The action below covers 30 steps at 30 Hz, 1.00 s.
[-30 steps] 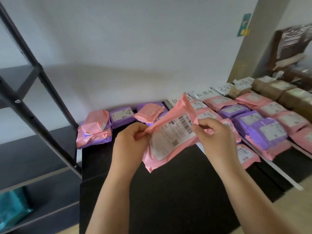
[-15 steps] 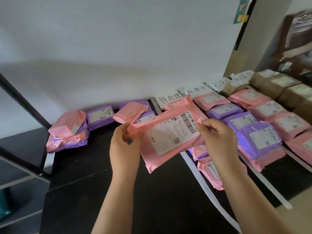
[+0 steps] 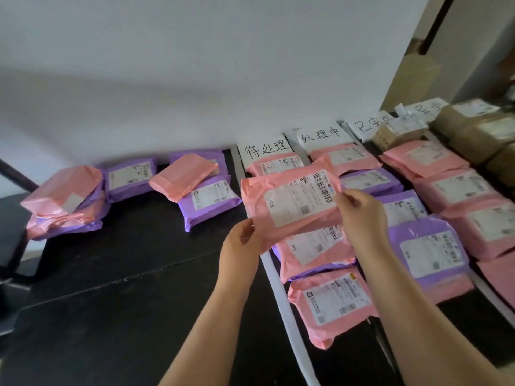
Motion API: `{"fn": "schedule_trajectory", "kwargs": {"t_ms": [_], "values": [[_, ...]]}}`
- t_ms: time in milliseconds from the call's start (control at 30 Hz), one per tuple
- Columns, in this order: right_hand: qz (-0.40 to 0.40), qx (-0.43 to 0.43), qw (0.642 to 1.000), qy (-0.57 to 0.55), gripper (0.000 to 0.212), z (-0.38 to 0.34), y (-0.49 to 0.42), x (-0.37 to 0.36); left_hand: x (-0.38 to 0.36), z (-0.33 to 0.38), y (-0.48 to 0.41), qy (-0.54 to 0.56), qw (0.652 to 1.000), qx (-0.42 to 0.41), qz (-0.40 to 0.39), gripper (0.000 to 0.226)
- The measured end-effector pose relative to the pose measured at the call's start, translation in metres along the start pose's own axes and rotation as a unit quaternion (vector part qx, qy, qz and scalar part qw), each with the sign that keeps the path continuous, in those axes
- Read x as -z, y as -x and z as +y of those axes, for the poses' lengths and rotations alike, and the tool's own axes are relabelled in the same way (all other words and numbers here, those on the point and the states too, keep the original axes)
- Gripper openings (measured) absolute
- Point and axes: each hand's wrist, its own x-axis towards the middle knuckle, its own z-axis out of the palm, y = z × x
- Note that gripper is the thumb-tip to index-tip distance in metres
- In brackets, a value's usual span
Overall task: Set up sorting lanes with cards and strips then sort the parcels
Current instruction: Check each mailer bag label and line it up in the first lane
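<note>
I hold a pink parcel with a white label flat above the first lane. My left hand pinches its lower left corner and my right hand pinches its right edge. The lane's handwritten card stands against the wall, and a white strip bounds the lane on the left. Under the held parcel lie pink parcels of that lane. Two more cards head lanes of pink and purple parcels to the right.
Unsorted pink and purple parcels lie in loose heaps on the black table at the left, against the white wall. Brown cardboard boxes stand at the far right. A black shelf frame is at the left edge.
Both hands have carried the pink parcel to the right and lowered it flatter over the first lane. My view has turned right, so the left heaps and shelf have slid leftward.
</note>
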Motion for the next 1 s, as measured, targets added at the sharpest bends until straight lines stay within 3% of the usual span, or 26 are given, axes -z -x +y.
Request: {"fn": "schedule_trajectory", "kwargs": {"t_ms": [167,333,500,633,867,1000], "values": [[-0.059,0.033,0.997,0.039,0.013,0.011,-0.047,-0.025,-0.028,0.011,-0.046,0.001,1.0,0.004,-0.013,0.034],[-0.105,0.019,0.992,0.069,0.024,0.026,-0.08,-0.04,-0.047,0.011,-0.083,-0.047,0.998,0.03,-0.019,0.029],[-0.16,-0.026,0.979,0.124,0.041,0.04,-0.089,-0.05,-0.057,-0.003,-0.085,-0.113,0.989,0.033,-0.094,0.045],[-0.163,-0.024,0.976,0.141,0.042,0.045,-0.084,-0.048,-0.054,-0.011,-0.078,-0.125,0.984,0.012,-0.124,0.052],[-0.117,0.037,0.986,0.113,0.041,0.018,-0.065,-0.048,-0.027,-0.009,-0.072,-0.112,0.994,0.013,-0.018,0.051],[-0.112,0.077,0.986,0.1,0.035,-0.013,-0.047,-0.07,0.014,-0.012,-0.075,-0.104,0.991,0.057,0.064,0.051]]}}
